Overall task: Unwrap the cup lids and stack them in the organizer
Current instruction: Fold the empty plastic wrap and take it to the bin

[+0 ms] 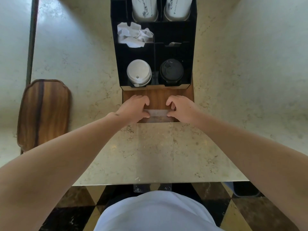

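Observation:
A black organizer stands on a wooden board on the marble counter. Its front left compartment holds a stack of white lids, and the front right one holds black lids. In front of it, my left hand and my right hand each pinch one end of a flattened clear plastic wrapper. The wrapper is stretched between them just above the board's near edge. Whether anything is inside it cannot be made out.
Crumpled white paper fills a middle compartment. Two stacks of printed white cups stand at the organizer's back. A wooden tray lies at the counter's left. The counter's front edge is near my body.

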`<state>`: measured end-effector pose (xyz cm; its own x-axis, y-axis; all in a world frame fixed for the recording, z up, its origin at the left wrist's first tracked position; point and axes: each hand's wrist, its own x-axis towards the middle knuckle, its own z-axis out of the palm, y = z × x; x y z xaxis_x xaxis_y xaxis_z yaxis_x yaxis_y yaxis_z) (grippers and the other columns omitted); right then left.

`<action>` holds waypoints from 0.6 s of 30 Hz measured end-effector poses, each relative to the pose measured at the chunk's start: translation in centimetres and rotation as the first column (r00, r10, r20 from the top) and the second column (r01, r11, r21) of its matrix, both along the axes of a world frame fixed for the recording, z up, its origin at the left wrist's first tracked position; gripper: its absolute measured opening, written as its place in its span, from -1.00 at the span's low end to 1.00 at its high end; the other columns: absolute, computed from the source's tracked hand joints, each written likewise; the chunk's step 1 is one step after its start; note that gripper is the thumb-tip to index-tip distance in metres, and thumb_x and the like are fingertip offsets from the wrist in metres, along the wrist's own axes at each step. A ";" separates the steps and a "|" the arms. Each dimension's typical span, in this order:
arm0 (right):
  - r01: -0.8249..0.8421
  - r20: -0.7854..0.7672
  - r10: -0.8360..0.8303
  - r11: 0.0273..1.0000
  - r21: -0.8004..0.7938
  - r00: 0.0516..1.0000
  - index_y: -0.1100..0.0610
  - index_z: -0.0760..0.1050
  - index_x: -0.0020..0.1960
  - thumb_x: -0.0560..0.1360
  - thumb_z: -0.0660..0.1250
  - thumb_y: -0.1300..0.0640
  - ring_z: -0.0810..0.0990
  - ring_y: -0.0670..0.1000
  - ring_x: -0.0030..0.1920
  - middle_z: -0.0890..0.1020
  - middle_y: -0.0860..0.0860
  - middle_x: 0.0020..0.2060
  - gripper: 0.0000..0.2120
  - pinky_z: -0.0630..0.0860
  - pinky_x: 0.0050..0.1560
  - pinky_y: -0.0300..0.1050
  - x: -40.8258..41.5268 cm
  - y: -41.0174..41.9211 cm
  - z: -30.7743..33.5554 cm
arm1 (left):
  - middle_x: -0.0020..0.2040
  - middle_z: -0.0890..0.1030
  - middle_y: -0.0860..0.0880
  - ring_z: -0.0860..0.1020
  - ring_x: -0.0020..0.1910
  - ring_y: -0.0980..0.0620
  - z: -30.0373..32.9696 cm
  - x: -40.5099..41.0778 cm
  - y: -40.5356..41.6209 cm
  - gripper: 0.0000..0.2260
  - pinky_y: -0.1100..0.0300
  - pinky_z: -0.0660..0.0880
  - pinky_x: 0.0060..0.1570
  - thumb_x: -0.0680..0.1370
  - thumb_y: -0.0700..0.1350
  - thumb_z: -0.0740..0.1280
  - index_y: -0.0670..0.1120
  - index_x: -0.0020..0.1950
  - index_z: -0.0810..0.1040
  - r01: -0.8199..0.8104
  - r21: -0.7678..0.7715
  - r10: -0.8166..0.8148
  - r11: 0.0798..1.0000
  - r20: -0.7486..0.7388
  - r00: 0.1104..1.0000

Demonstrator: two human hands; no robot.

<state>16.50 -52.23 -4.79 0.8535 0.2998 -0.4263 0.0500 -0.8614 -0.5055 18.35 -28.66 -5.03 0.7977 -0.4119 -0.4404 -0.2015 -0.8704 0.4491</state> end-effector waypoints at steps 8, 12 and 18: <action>-0.150 0.041 0.152 0.988 -0.035 0.988 0.02 0.63 -0.08 0.54 0.47 0.06 0.52 -0.05 -0.04 0.54 -0.10 -0.12 -0.95 0.36 -0.20 -0.22 0.1 -0.1 0.1 | -0.11 0.62 0.02 0.58 -0.07 -0.02 1.0 0.6 0.0 -0.91 0.09 0.53 -0.13 0.60 0.00 0.39 0.03 -0.08 0.59 0.114 0.106 -0.106 0.988 -0.077 0.991; -0.253 0.127 0.260 0.965 -0.070 0.957 0.07 0.64 -0.04 0.58 0.41 0.10 0.48 -0.07 -0.08 0.53 -0.10 -0.17 -0.93 0.52 -0.11 -0.11 0.0 -0.1 0.7 | -0.09 0.62 0.03 0.56 -0.08 -0.01 1.4 0.6 0.3 -0.90 0.11 0.50 -0.16 0.63 -0.04 0.33 0.00 0.01 0.63 0.190 0.117 -0.192 0.975 0.003 0.981; -0.320 0.269 0.347 0.937 -0.140 0.899 0.12 0.58 -0.11 0.59 0.32 0.21 0.52 0.03 -0.10 0.56 -0.01 -0.19 -0.88 0.56 -0.11 -0.01 -0.6 -0.4 1.2 | -0.19 0.61 -0.07 0.54 -0.15 -0.10 0.9 -0.7 1.3 -0.86 -0.01 0.52 -0.11 0.61 -0.20 0.28 -0.13 -0.10 0.60 0.310 0.055 -0.311 0.949 0.309 0.899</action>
